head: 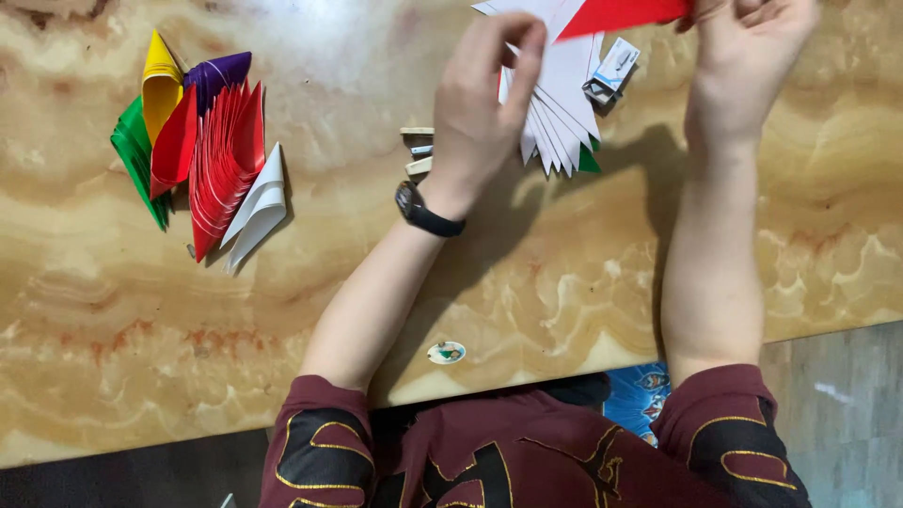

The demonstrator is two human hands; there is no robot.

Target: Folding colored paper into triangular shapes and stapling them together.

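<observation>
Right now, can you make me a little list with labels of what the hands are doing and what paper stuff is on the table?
left hand: pinching a fan of white folded papers
right hand: holding a red paper at the top edge of the view
left wrist: black watch
pile on the far left: folded paper cones in red, green, yellow, purple and white
near the fan: a small stapler
table: tan, marble pattern
sleeves: dark red with gold lines

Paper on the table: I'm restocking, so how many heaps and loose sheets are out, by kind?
Heap of coloured folded pieces: 1
Fan of white folded pieces: 1
Red sheet in the right hand: 1
Total: 3
</observation>
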